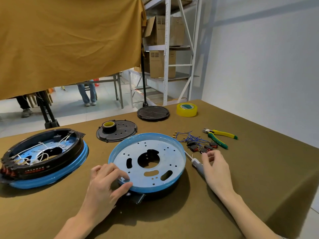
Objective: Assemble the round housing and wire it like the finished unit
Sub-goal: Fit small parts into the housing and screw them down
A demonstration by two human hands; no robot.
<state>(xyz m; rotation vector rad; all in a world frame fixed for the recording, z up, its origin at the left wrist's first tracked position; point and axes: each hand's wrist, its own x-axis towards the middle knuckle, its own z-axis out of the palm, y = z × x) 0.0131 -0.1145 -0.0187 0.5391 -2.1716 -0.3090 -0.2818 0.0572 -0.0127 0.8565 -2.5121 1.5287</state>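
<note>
I am pinching my left grip (107,180) on the near rim of the stiff, light-looking blue plate (148,163), while my right grip (214,167) is hovering loosely curled, empty, above the switches (201,146).

A workshop or small assembly room is indicated: metal storage shelving (174,49) stacked with cardboard boxes (162,63), a cloth-covered workbench (241,169), pliers (220,137) and tape rolls (186,109).
</note>
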